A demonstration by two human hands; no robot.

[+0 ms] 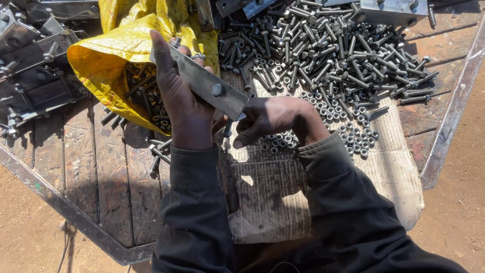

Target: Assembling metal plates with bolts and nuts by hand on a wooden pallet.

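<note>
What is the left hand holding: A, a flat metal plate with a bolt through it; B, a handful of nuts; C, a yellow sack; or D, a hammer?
A: the left hand grips a flat grey plate with a bolt head showing on its face, while the right hand works underneath it.

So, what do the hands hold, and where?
Left hand grips the metal plate at its upper end; right hand pinches the bolt under it.
</note>
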